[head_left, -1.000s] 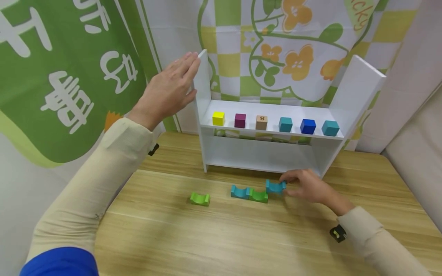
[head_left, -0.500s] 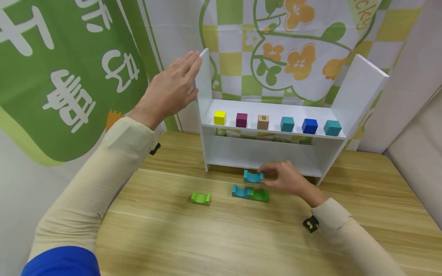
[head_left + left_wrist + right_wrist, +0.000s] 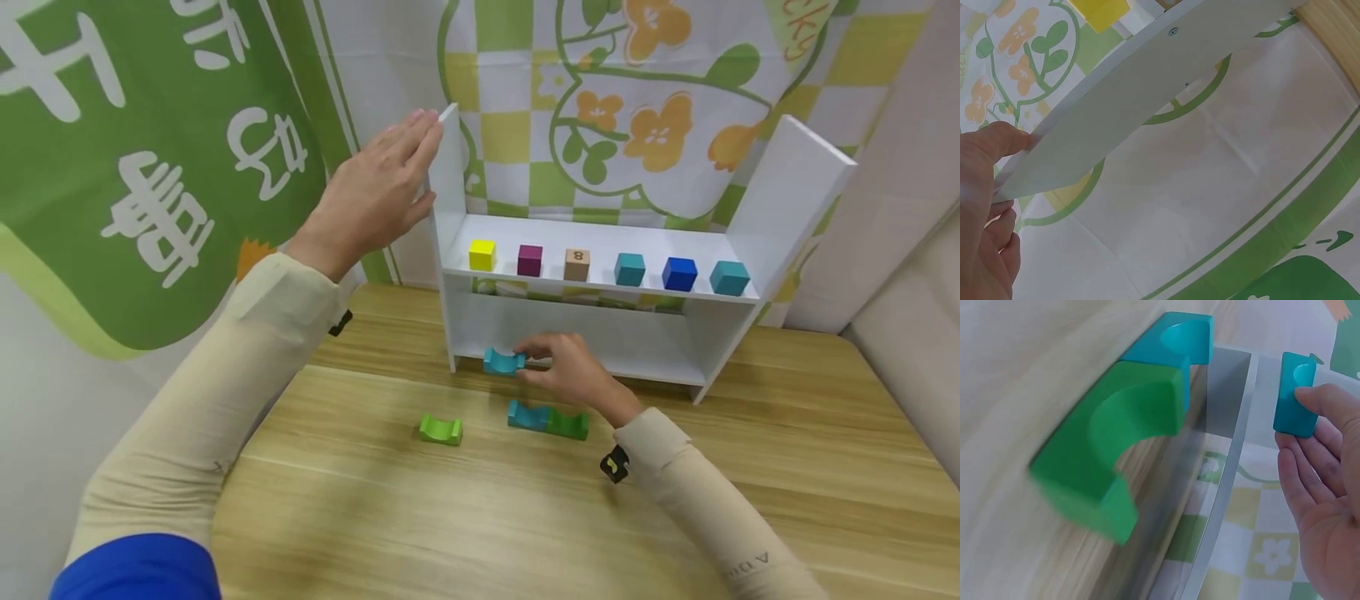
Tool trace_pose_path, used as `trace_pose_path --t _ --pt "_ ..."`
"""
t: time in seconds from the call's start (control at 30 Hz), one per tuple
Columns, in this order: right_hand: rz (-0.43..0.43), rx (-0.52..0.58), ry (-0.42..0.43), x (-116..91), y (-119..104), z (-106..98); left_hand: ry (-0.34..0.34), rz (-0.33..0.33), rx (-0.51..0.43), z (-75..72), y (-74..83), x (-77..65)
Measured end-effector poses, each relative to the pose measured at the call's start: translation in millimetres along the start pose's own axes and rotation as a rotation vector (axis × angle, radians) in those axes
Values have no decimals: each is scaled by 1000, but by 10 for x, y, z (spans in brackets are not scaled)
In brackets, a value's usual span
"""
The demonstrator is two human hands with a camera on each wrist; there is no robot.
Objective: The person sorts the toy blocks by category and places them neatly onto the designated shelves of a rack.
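My left hand (image 3: 371, 187) holds the top of the left side panel (image 3: 447, 167) of a white shelf (image 3: 615, 333). In the left wrist view, the thumb lies on one side of that panel (image 3: 1085, 131) and the fingers on the other. My right hand (image 3: 573, 371) pinches a blue block with a curved notch (image 3: 502, 362) between thumb and fingers, at the front of the lower shelf board. Below it on the table, another blue notched block (image 3: 528, 416) and a green notched block (image 3: 568, 424) stand end to end. A light green notched block (image 3: 441, 430) lies apart to the left.
Along the upper board stand several small cubes: a yellow cube (image 3: 482, 256), a purple cube (image 3: 529, 261), a wooden cube (image 3: 577, 264) marked 8, a blue cube (image 3: 679, 274) and teal ones. A patterned cloth (image 3: 510, 125) hangs behind the shelf on the wooden table (image 3: 375, 517).
My right hand has carried the blue notched block leftward and toward the shelf, past the blue and green pair. My left hand stays at the side panel.
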State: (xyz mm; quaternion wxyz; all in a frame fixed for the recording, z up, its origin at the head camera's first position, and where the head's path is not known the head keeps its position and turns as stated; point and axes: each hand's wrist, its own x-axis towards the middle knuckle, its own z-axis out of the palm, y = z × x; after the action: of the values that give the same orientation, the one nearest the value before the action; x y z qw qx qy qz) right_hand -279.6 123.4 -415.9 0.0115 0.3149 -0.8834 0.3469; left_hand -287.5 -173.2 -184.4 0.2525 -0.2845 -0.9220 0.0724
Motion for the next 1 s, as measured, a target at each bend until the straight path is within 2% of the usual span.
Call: trace_pose_path --t 0.13,0.43,0.67,1.0 --pt "29 22 9 165 -18 86 2 -1 -1 9 -9 -5" --pt "26 44 36 435 55 222 24 5 13 42 -22 5" --pt "64 85 19 510 81 317 26 16 8 62 -9 13" --pt "69 68 32 580 50 322 8 -11 6 26 -15 5"
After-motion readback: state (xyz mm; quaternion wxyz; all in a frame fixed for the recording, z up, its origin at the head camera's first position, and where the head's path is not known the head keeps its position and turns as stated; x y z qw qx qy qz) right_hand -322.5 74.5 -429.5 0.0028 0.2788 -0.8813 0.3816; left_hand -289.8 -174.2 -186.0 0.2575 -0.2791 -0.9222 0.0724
